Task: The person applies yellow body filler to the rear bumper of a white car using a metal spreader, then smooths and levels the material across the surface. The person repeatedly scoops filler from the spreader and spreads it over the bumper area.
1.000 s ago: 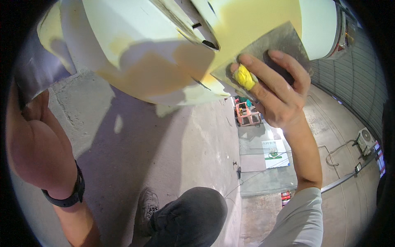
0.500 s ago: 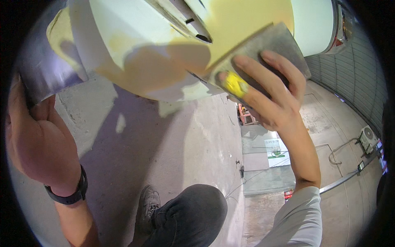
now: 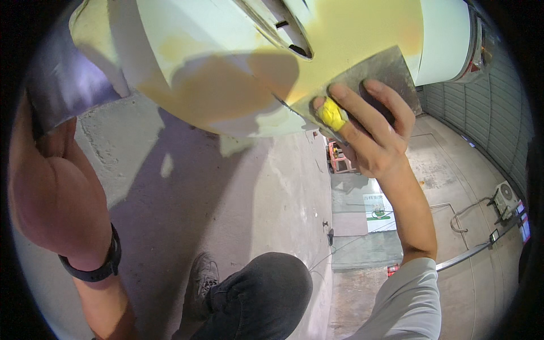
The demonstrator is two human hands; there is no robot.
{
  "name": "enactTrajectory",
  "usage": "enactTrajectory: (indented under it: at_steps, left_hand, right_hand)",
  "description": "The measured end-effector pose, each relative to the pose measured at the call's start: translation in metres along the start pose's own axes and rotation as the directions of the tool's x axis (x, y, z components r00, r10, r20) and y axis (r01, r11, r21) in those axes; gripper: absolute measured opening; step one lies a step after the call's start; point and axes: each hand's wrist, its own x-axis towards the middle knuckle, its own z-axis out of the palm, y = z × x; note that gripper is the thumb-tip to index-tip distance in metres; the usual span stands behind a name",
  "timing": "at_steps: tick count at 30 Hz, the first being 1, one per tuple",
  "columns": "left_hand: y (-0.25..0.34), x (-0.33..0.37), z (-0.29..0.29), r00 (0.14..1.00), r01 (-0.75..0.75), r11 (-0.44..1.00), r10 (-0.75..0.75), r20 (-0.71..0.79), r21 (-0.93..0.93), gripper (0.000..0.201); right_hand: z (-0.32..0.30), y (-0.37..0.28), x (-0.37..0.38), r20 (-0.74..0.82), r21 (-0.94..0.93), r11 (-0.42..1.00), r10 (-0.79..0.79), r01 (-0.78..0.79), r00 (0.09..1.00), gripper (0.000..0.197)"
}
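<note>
My right hand (image 3: pixel 377 127) is closed round a flat grey metal putty spreader (image 3: pixel 391 68), its fingers pressed on the blade and yellow tape wrapped about one fingertip. The spreader lies against the lower part of a white curved car body panel (image 3: pixel 445 37), over a broad area of yellow filler (image 3: pixel 354 31). At the left, my left hand (image 3: pixel 59 187) grips a shiny flat metal plate (image 3: pixel 65 90); its fingertips are mostly hidden. Next to the plate is a cream-yellow curved edge (image 3: pixel 90 34). A long slot (image 3: pixel 283 25) opens in the panel above the filler.
Below the panel stretches a concrete floor (image 3: pixel 272 198) with my shadow across it. My bent knee (image 3: pixel 266 289) and shoe (image 3: pixel 205 275) are at the bottom. Farther right are a red stand (image 3: pixel 340 161), a white sign sheet (image 3: pixel 378 212) and a wall-side fan unit (image 3: pixel 504 198).
The panel has shifted rightward in view. Against it, the spreader in my right hand has moved left and slightly down. My left hand keeps hold of the plate.
</note>
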Motion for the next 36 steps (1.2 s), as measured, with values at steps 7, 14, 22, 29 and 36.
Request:
enactTrajectory:
  at_steps: [7, 14, 22, 29, 36]
  left_hand:
    - [-0.002, 0.001, -0.005, 1.0, -0.028, 0.999, 0.028, -0.012, -0.024, 0.049]
    - [0.078, -0.005, -0.049, 0.886, 0.411, 0.17, -0.308, 0.347, -0.896, 0.044]
    - [0.107, -0.011, -0.075, 0.923, 0.385, 0.068, -0.04, 0.383, -0.92, 0.045]
    - [0.109, -0.007, -0.081, 0.859, 0.51, 0.206, -0.166, 0.484, -0.835, 0.041]
    - [0.068, 0.014, -0.029, 0.926, 0.336, 0.548, -0.339, 0.164, -0.766, 0.041]
  right_hand:
    - [-0.016, -0.011, -0.023, 0.113, 0.02, 0.997, 0.075, -0.077, 0.991, 0.021]
    - [-0.073, -0.045, 0.013, 0.135, 0.135, 0.929, 0.328, -0.345, 0.935, 0.027]
    - [-0.075, -0.053, 0.048, 0.101, 0.466, 0.804, 0.367, -0.37, 0.925, 0.017]
    - [-0.064, -0.059, 0.048, 0.102, 0.573, 0.796, 0.164, -0.193, 0.981, 0.03]
    - [-0.044, -0.027, 0.026, 0.121, 0.078, 0.97, 0.22, -0.23, 0.968, 0.026]
